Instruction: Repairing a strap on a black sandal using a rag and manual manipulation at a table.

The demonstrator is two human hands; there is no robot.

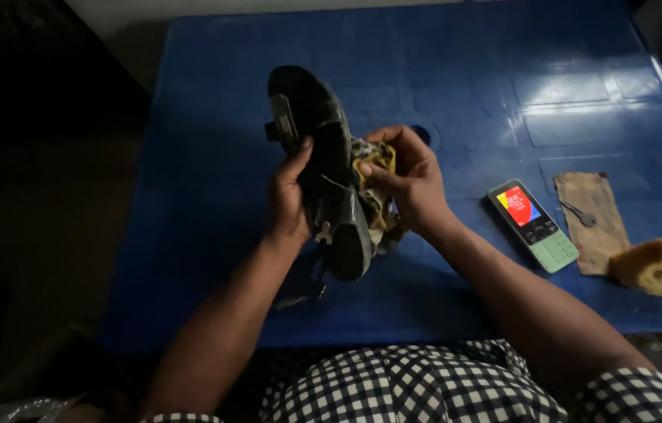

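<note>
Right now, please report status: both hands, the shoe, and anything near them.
Left hand grips black shoe, sole up. Right hand presses yellowish cloth against it. Phone, key, sponge lie apart on blue table.

At about four o'clock from my hands, a small mint-green keypad phone [533, 225] lies flat on the blue table [205, 157]. Its upright rectangular screen [518, 206] is lit, showing blocks of red, yellow and blue. I see no packages, labels or signs.
</note>
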